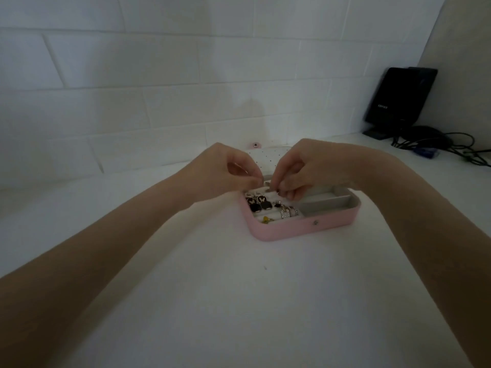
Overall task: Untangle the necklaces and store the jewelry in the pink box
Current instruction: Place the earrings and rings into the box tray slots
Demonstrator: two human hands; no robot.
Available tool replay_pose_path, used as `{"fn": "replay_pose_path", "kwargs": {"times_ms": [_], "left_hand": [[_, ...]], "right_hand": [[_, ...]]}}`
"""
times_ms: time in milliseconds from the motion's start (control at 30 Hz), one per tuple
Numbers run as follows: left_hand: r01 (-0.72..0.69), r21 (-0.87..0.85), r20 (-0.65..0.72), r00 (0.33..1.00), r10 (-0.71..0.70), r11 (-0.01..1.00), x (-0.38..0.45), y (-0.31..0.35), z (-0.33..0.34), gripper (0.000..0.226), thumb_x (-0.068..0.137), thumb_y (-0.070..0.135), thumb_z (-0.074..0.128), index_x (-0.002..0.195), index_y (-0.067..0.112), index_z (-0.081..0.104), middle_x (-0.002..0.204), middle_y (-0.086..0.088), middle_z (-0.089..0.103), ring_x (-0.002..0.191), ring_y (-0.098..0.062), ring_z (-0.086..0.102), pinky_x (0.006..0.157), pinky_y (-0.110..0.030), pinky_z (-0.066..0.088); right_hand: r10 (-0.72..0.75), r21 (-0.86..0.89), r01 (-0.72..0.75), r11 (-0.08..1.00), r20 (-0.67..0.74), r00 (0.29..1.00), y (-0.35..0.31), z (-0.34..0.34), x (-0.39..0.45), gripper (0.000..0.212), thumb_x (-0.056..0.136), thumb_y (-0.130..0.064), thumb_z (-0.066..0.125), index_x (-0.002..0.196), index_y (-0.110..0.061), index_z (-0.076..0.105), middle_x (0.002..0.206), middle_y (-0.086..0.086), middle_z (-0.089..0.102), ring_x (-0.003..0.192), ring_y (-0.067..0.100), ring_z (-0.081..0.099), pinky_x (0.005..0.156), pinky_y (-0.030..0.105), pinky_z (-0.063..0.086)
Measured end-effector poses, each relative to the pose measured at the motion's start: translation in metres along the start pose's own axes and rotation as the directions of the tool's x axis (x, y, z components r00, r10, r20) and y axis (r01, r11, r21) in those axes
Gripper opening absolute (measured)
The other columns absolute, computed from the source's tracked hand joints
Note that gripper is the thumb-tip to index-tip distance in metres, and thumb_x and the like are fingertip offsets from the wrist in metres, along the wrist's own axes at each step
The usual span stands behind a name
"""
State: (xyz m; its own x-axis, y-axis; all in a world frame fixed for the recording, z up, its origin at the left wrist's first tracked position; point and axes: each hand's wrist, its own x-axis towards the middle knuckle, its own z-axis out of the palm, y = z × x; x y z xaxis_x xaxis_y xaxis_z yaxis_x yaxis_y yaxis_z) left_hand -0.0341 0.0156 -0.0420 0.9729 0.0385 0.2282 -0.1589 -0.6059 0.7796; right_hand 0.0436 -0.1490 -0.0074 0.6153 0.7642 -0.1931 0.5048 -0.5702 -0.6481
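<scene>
An open pink jewelry box (pixel 297 227) lies on the white table, its lid (pixel 268 158) standing up behind my hands. Black square earrings (pixel 259 204), silver hoop earrings (pixel 288 211) and a small yellow piece (pixel 265 219) sit in its left padded part. The grey compartments (pixel 329 203) on its right hold nothing I can see. My left hand (pixel 225 168) and my right hand (pixel 305 168) meet over the box's back left part, fingers curled. Both pinch a small piece of jewelry (pixel 268 185) between their fingertips; it is too small and dim to name.
A black speaker (pixel 398 95) stands at the back right against the wall, with black cables (pixel 451 147) spread on the table beside it. A white brick wall runs along the back. A tiny speck (pixel 265 267) lies on the white table in front of the box.
</scene>
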Motion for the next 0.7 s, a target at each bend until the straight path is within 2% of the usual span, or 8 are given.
{"fn": "replay_pose_path", "kwargs": {"times_ms": [100,200,333,400,467,533,600,700], "left_hand": [[-0.008,0.006,-0.007,1.000,0.008,1.000,0.014,0.015,0.003,0.009,0.078,0.010,0.072,0.074,0.018,0.071,0.066,0.014,0.068,0.065,0.003,0.062,0.063,-0.008,0.046],[-0.006,0.056,0.079,0.997,0.001,0.998,0.032,0.033,0.019,0.006,0.082,0.017,0.069,0.078,0.020,0.071,0.070,0.015,0.068,0.065,0.006,0.061,0.062,-0.007,0.046],[-0.081,0.130,0.186,0.981,0.056,0.988,0.054,0.055,0.048,0.006,0.085,0.021,0.065,0.085,0.023,0.071,0.084,0.012,0.070,0.070,0.007,0.063,0.070,-0.012,0.050],[-0.120,0.174,0.236,0.969,0.077,0.977,0.061,0.066,0.065,0.009,0.087,0.019,0.063,0.090,0.020,0.071,0.084,0.014,0.067,0.064,0.012,0.059,0.062,-0.003,0.044],[-0.177,0.218,0.280,0.954,0.112,0.960,0.068,0.074,0.082,0.010,0.088,0.017,0.061,0.092,0.020,0.070,0.088,0.012,0.067,0.066,0.014,0.057,0.064,0.000,0.041],[-0.212,0.234,0.317,0.939,0.132,0.949,0.072,0.080,0.097,0.012,0.088,0.016,0.060,0.093,0.019,0.070,0.096,0.006,0.069,0.075,0.009,0.058,0.072,-0.004,0.042],[-0.222,0.237,0.342,0.930,0.132,0.946,0.074,0.085,0.109,0.012,0.088,0.016,0.060,0.094,0.019,0.071,0.101,0.004,0.070,0.085,-0.002,0.062,0.079,-0.012,0.044],[-0.244,0.237,0.366,0.919,0.146,0.940,0.072,0.089,0.122,0.013,0.088,0.015,0.060,0.095,0.019,0.071,0.101,0.002,0.070,0.091,-0.009,0.064,0.082,-0.013,0.045]], "right_hand": [[0.006,0.085,0.007,0.996,-0.155,0.988,-0.002,-0.015,-0.009,0.019,0.088,0.009,0.051,0.090,0.001,0.068,0.076,0.011,0.066,0.061,0.013,0.060,0.058,0.015,0.053],[0.054,0.028,-0.049,0.998,-0.216,0.975,0.003,-0.029,-0.018,0.021,0.088,0.008,0.049,0.087,-0.002,0.068,0.076,0.011,0.066,0.062,0.014,0.060,0.056,0.016,0.053],[0.157,-0.114,-0.211,0.971,-0.363,0.918,0.039,-0.053,-0.039,0.022,0.088,0.002,0.051,0.089,-0.006,0.071,0.086,0.009,0.068,0.079,0.019,0.061,0.060,0.021,0.051],[0.205,-0.203,-0.328,0.923,-0.462,0.863,0.066,-0.062,-0.054,0.025,0.088,0.000,0.051,0.094,-0.011,0.073,0.097,0.009,0.068,0.089,0.021,0.062,0.068,0.025,0.046],[0.256,-0.242,-0.425,0.872,-0.515,0.818,0.092,-0.065,-0.069,0.028,0.089,-0.001,0.050,0.099,-0.013,0.073,0.109,0.010,0.067,0.101,0.024,0.060,0.074,0.022,0.040],[0.315,-0.246,-0.486,0.839,-0.509,0.801,0.115,-0.063,-0.079,0.026,0.089,-0.002,0.053,0.103,-0.012,0.071,0.115,0.011,0.065,0.106,0.025,0.058,0.077,0.022,0.039],[0.367,-0.271,-0.540,0.797,-0.493,0.789,0.133,-0.058,-0.084,0.024,0.089,-0.008,0.058,0.110,-0.011,0.067,0.120,0.011,0.060,0.110,0.026,0.055,0.083,0.026,0.041],[0.386,-0.233,-0.563,0.793,-0.522,0.760,0.148,-0.053,-0.085,0.025,0.087,-0.012,0.062,0.111,-0.008,0.067,0.116,0.013,0.061,0.106,0.027,0.058,0.084,0.030,0.045]]}}
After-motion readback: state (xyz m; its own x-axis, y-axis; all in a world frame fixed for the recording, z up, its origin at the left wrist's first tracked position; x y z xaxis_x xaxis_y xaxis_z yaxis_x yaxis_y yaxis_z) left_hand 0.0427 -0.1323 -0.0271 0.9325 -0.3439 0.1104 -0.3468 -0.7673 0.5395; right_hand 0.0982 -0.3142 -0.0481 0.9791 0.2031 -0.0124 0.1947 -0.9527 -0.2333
